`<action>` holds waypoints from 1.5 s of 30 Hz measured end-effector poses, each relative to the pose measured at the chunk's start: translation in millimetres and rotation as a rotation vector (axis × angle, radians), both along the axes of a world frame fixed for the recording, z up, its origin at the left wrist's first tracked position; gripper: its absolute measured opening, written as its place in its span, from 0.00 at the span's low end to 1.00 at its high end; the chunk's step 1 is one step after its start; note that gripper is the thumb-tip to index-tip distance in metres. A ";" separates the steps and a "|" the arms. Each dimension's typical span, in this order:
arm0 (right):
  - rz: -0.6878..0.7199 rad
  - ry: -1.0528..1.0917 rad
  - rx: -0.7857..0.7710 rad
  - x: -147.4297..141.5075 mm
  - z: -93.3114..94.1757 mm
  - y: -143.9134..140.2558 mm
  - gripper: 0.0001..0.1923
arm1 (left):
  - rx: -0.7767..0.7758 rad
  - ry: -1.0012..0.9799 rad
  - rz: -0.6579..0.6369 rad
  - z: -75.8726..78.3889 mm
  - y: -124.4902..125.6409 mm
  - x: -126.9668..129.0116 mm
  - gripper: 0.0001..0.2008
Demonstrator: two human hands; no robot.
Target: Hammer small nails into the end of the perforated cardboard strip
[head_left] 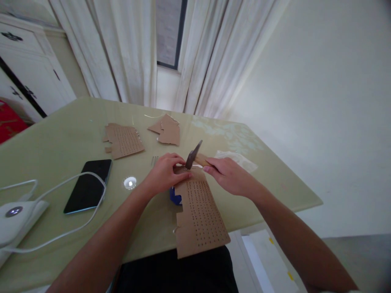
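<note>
**Hammer over punched cardboard, pale green table by a curtained window**

Nearest: a perforated cardboard sheet (198,215) lies flat, its near end overhanging the table's front edge above dark clothing. Rows of small holes cover most of it. A small blue object (175,196) shows at the sheet's left edge, partly hidden; cannot tell what it is.

At the sheet's far end, both hands meet. Left hand (163,173) rests palm down, fingers curled and pinched at the cardboard's top edge, just under the hammer head; whatever it pinches is too small to make out. Right hand (230,175) is closed around the wooden handle of a small hammer (193,155), dark head tilted up and left, poised just above the left fingertips.

Left of the hands: a round bright spot (130,182) on the tabletop, then a black smartphone (88,185) face up. A white cable (61,203) loops around it and runs to a white device (15,215) at the left edge.

Farther back: a second perforated cardboard piece (124,140) and plain cardboard scraps (167,130), well apart from the work. A clear plastic bag (235,158) lies beyond the right hand.

The table (61,134) is glossy, pale green. Behind it hang white curtains (128,49), parted on a narrow window (169,32). White cabinets (27,65) stand left; a bare pale wall (320,101) on the right.
</note>
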State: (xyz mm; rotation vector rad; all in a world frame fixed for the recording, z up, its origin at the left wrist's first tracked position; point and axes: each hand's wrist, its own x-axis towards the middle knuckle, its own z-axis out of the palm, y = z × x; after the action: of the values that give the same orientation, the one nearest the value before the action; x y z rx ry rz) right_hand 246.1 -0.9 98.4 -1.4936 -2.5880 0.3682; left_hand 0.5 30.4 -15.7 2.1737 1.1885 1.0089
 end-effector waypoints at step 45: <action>-0.328 1.685 -0.815 20.6 -124.8 67.7 0.13 | -0.306 0.582 0.672 -33.6 23.2 -55.7 0.12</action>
State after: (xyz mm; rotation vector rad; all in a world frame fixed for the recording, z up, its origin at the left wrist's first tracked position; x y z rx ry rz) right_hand 266.7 66.8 -26.4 -0.8292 -0.8208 1.7357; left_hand -55.2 53.6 -49.3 1.8922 2.2708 0.3475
